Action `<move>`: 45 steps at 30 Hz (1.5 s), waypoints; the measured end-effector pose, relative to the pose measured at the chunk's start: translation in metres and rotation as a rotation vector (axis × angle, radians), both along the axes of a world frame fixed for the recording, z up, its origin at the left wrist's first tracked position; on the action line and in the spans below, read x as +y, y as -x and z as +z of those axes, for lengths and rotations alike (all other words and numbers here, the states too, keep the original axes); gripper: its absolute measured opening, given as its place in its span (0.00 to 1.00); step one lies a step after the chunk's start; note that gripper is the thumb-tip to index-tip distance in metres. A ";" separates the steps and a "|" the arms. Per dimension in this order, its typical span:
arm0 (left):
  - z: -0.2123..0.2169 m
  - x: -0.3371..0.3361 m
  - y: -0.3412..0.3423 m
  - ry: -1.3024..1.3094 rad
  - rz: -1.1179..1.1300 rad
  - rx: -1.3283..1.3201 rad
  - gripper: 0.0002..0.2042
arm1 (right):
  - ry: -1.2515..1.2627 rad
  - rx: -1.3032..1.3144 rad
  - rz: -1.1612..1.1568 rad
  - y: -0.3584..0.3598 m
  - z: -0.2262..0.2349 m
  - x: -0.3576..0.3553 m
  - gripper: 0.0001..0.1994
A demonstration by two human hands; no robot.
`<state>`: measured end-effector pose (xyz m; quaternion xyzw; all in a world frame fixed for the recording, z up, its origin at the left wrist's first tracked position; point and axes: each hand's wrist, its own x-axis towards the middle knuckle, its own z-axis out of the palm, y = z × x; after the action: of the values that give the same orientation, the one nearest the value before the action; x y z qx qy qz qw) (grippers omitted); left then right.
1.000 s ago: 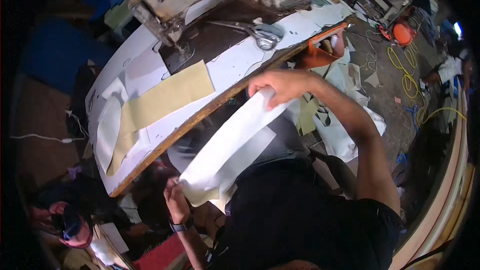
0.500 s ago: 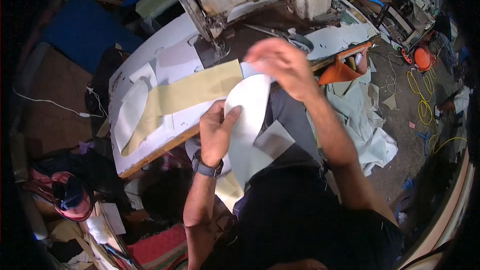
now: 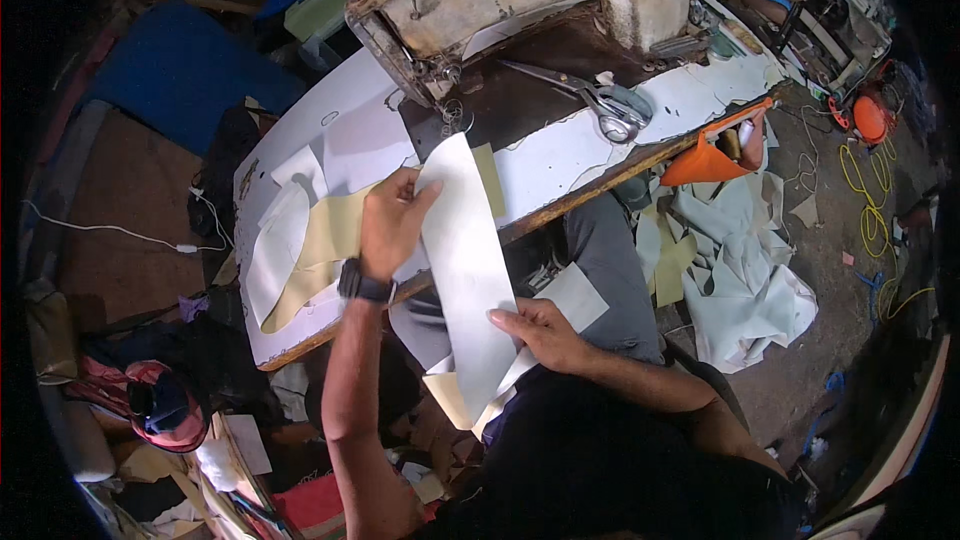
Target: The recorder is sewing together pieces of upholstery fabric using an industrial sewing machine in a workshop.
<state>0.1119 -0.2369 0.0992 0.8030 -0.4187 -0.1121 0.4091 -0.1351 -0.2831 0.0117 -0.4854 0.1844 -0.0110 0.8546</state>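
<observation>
A long white piece of sheet material with a rounded far end is stretched between my hands, over the front edge of the table. My left hand, a dark watch on its wrist, pinches the piece's left edge near the far end. Lower down, my right hand grips its right edge, thumb on top. Beneath the piece, a yellowish strip lies on the white table. Other white and yellowish pieces rest on my lap, partly hidden by the held one.
An old sewing machine stands at the back of the table. Scissors lie on its bed. An orange pouch hangs at the table's right edge, above a heap of white scraps on the floor.
My right hand has come down from near the machine to the lower right edge of the white piece. My left hand has shifted left and up. The scissors are now in full view.
</observation>
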 end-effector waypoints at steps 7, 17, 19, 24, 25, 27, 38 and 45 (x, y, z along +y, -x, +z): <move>-0.002 -0.015 0.001 -0.165 0.054 -0.200 0.14 | 0.018 0.025 0.033 0.019 0.028 -0.001 0.22; -0.012 -0.028 -0.014 -0.187 0.080 -0.096 0.14 | 0.051 0.056 0.119 0.019 0.026 -0.013 0.23; -0.008 -0.031 -0.015 -0.229 0.056 -0.031 0.13 | 0.073 0.109 0.170 0.018 0.024 -0.014 0.23; -0.009 -0.031 -0.015 -0.224 0.063 -0.045 0.13 | 0.000 0.059 0.130 0.016 0.022 -0.006 0.25; -0.009 -0.031 -0.015 -0.219 0.066 -0.066 0.13 | 0.071 0.109 0.173 0.016 0.014 -0.006 0.25; -0.013 -0.031 -0.016 -0.218 0.074 -0.060 0.14 | 0.143 0.160 0.218 0.016 0.013 -0.006 0.26; -0.014 -0.032 -0.014 -0.251 0.095 -0.105 0.15 | 0.053 0.126 0.100 0.022 0.001 -0.005 0.23; -0.016 -0.032 -0.013 -0.237 0.096 -0.127 0.16 | 0.068 0.088 0.099 0.019 0.010 -0.006 0.22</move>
<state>0.1252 -0.2686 0.0830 0.8703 -0.3887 -0.0901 0.2888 -0.1538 -0.2895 0.0218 -0.5226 0.1972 0.0464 0.8282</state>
